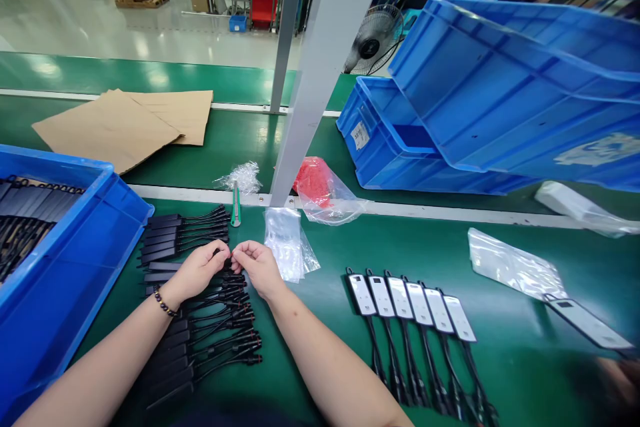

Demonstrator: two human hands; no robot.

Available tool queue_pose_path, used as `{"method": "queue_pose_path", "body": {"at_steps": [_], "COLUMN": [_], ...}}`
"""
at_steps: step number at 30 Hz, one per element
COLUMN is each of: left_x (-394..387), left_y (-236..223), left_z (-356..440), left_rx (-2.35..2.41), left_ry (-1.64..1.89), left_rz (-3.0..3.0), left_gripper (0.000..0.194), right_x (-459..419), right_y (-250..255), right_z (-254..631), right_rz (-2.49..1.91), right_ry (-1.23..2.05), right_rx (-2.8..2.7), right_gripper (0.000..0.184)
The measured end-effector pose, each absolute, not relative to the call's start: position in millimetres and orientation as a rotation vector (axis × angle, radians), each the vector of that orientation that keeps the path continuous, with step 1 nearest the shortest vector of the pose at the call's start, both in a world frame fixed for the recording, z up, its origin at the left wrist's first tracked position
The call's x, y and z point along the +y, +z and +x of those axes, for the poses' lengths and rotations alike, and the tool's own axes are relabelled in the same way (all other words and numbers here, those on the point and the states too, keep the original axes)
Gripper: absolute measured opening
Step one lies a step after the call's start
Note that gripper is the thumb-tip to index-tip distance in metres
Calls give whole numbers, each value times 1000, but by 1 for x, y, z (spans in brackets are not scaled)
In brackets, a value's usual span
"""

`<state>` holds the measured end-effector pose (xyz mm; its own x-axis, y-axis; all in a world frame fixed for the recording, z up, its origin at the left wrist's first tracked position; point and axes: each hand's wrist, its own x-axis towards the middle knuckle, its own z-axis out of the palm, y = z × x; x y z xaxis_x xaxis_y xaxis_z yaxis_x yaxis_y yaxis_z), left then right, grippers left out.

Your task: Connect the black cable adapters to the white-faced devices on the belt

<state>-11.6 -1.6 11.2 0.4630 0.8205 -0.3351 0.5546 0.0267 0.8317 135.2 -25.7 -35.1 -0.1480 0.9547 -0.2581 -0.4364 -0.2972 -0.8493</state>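
My left hand (203, 268) is closed in a pinch above the row of black devices with cables (183, 347), seemingly on a black cable end. Facing it, my right hand (259, 269) pinches a tiny red piece (233, 254), mostly hidden by the fingertips. The two hands nearly touch. Several cable ends in the row below carry red tips. Beyond the hands lies a second group of black devices (163, 237). A green utility knife (235, 205) and clear plastic bags (284, 240) lie close by.
A blue bin (90, 267) with more devices stands left. Behind the post (320, 73) lies a bag of red pieces (315, 181). White-faced devices (397, 297) lie in a row at right. Blue bins (515, 87) are stacked behind. Another person's blurred hand (620, 380) shows at far right.
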Motion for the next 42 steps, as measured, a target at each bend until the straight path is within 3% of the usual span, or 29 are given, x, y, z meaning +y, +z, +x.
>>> {"method": "queue_pose_path", "body": {"at_steps": [18, 26, 32, 42], "left_x": [-1, -3, -7, -11], "left_y": [14, 5, 6, 7], "left_z": [-7, -11, -10, -11], "left_rx": [1067, 1133, 1068, 1096], "left_ry": [396, 409, 402, 361], "left_rz": [1495, 1465, 1461, 1510], "left_gripper": [19, 15, 37, 55], "right_x": [-26, -30, -31, -30], "right_y": [-35, -37, -29, -24], "right_z": [138, 139, 142, 140], "right_rz": [-995, -1081, -1058, -1002], "right_ry": [1596, 1474, 1530, 1602], "right_rx": [-750, -1004, -1106, -1149], "right_gripper": [19, 19, 15, 13]}}
